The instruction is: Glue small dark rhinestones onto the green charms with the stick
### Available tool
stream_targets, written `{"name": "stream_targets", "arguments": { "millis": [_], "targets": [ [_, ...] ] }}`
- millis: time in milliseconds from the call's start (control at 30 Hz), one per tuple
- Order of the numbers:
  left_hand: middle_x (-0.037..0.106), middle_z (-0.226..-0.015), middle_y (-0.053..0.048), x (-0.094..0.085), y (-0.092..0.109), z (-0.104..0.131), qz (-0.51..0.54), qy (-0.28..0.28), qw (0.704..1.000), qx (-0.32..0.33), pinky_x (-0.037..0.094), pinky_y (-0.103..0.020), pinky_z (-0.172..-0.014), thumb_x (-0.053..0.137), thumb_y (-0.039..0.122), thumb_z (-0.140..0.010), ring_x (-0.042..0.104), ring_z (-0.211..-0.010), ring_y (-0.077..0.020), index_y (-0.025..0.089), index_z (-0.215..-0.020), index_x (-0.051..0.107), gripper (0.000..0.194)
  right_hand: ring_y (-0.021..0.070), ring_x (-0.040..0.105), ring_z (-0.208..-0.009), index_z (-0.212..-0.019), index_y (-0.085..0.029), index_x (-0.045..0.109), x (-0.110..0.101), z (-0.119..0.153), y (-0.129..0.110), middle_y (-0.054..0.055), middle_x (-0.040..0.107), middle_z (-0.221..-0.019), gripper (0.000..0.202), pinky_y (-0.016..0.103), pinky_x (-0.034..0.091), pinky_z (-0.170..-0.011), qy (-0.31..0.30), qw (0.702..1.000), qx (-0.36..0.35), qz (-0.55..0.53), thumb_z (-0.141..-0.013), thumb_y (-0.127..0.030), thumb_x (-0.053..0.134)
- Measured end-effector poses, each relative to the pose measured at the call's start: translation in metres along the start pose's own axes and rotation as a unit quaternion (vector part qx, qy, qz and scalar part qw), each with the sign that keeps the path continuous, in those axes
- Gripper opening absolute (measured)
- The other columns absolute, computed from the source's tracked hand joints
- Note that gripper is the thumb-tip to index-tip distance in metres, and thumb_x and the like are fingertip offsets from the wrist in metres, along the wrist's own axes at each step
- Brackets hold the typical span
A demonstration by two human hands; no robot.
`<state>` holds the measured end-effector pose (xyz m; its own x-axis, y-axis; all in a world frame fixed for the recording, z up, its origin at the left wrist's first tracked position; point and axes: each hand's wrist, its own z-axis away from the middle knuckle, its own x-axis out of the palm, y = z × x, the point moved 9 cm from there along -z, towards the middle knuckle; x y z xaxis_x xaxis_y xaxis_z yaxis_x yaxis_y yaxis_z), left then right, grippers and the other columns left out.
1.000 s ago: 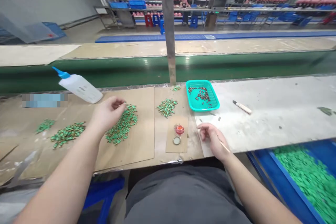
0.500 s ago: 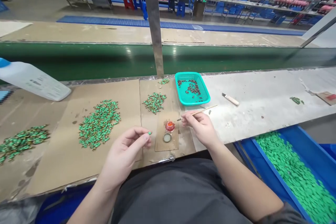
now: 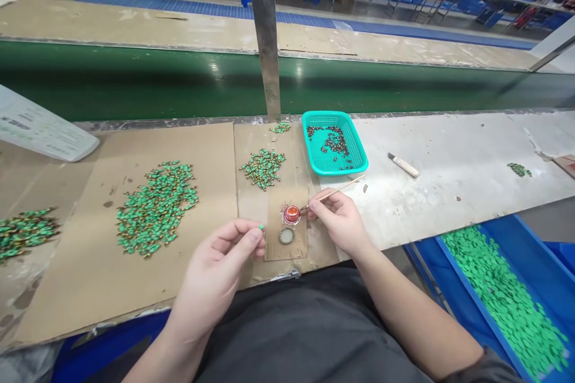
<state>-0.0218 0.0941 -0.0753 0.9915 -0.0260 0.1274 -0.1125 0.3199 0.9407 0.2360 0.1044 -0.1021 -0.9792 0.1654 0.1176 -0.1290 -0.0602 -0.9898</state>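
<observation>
A: What's in the hands?

B: The left hand [image 3: 220, 263] pinches a small green piece [image 3: 261, 227] between thumb and forefinger, just left of the small cardboard rectangle [image 3: 296, 250]. The right hand [image 3: 340, 218] grips a thin paintbrush [image 3: 342, 184] like a pen, fingers close to the bristles.

A: Is the tip in the red-filled cap [image 3: 291, 214]?

B: It's at the cap's right rim; whether it dips in, I can't tell. A pale-centred bottle cap [image 3: 286, 236] sits just on the near side.

A: What could go wrong?

B: Too much red on the bristles could drip or blot the piece, I'd say. A sideways push might slide or tip that little cap. And with so tiny a piece, a slack pinch could drop it.

A: Anything by the handle?

B: Its end points toward the teal basket [image 3: 336, 172], so a careless upward swing might knock the rim.
</observation>
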Motion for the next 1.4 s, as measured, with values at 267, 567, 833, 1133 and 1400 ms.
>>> {"name": "stream_targets", "arguments": {
  "millis": [267,567,833,1133,1400],
  "targets": [
    [0.082,-0.070,-0.004,0.004,-0.005,0.004,0.021,-0.004,0.999,-0.039,0.062,-0.025,-0.066,0.121,0.048,-0.059,0.072,-0.068,-0.0180,0.022,-0.081,0.093,0.043,0.0226,0.083,-0.078,-0.094,-0.024,0.079,-0.004,0.001,0.001,0.004,0.084,-0.086,0.055,0.042,0.077,-0.081,0.007,1.000,0.002,-0.019,-0.085,-0.072,0.105],
    [0.084,-0.064,-0.006,0.016,0.015,0.017,0.058,-0.017,0.996,-0.072,0.067,-0.028,-0.058,0.125,0.053,-0.049,0.076,-0.054,-0.0189,0.023,-0.070,0.090,0.050,0.0213,0.084,-0.074,-0.090,-0.025,0.081,0.012,0.024,-0.057,0.002,0.084,-0.084,0.046,0.037,0.075,-0.076,-0.018,0.997,-0.045,-0.057,-0.097,-0.065,0.102],
    [0.095,-0.090,-0.013,0.035,0.044,0.032,0.078,-0.099,0.991,-0.049,0.076,-0.030,-0.077,0.119,0.059,-0.071,0.093,-0.089,-0.0303,0.025,-0.080,0.096,0.042,0.0243,0.095,-0.099,-0.103,-0.028,0.086,0.047,0.049,-0.112,0.003,0.096,-0.102,0.016,0.043,0.082,-0.093,-0.112,0.978,-0.080,-0.159,-0.109,-0.038,0.097],
    [0.092,-0.090,-0.008,0.045,0.042,0.035,0.113,-0.147,0.981,-0.053,0.072,-0.026,-0.081,0.114,0.055,-0.083,0.084,-0.085,-0.0225,0.027,-0.080,0.096,0.033,0.0231,0.096,-0.094,-0.105,-0.028,0.085,0.048,0.052,-0.119,0.002,0.096,-0.104,0.014,0.040,0.083,-0.088,-0.113,0.980,-0.065,-0.147,-0.109,-0.033,0.097],
    [0.086,-0.086,-0.006,0.044,0.037,0.039,0.120,-0.156,0.979,-0.059,0.071,-0.027,-0.083,0.112,0.055,-0.086,0.081,-0.085,-0.0224,0.027,-0.082,0.097,0.032,0.0230,0.094,-0.093,-0.104,-0.028,0.086,0.048,0.054,-0.118,0.002,0.095,-0.103,0.012,0.041,0.084,-0.087,-0.111,0.984,-0.062,-0.125,-0.109,-0.033,0.096]
  ]
}}
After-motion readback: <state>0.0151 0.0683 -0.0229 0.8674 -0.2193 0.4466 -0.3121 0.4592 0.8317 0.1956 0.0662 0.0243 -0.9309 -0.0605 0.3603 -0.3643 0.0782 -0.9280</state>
